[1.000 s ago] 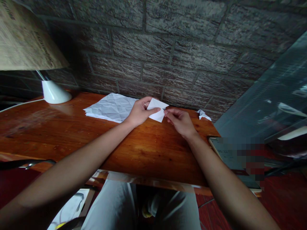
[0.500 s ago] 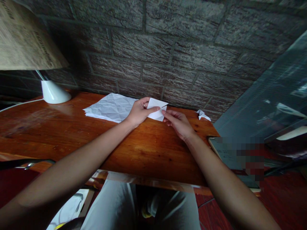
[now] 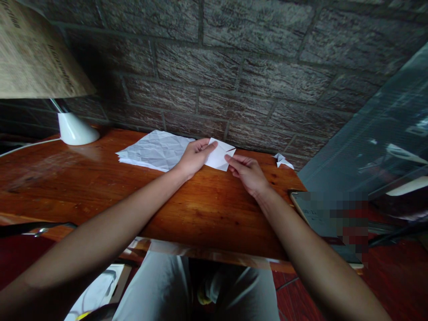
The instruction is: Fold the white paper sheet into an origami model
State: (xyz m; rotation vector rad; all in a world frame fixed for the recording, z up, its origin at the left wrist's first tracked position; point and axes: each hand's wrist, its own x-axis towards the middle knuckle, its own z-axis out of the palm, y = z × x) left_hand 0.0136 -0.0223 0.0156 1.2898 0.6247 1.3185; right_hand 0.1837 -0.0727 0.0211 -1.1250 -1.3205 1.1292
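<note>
A small white folded paper is held between my two hands above the wooden table, with a narrow slit between its flaps on the right. My left hand grips its left side, thumb lying on the top face and fingers behind. At the lower right edge, my right hand pinches the paper between thumb and fingers. Beside my left hand lies a stack of creased white sheets. The underside of the folded paper is hidden.
A small folded paper piece lies near the table's right end. A lamp with a white base stands at the left. The tablet-like device is at the right edge, by my forearm. A stone wall rises behind the wooden table.
My left thumb has slid up toward the paper's top corner. The right flap now lies flatter, leaving a narrower slit, and my right hand has shifted slightly down.
</note>
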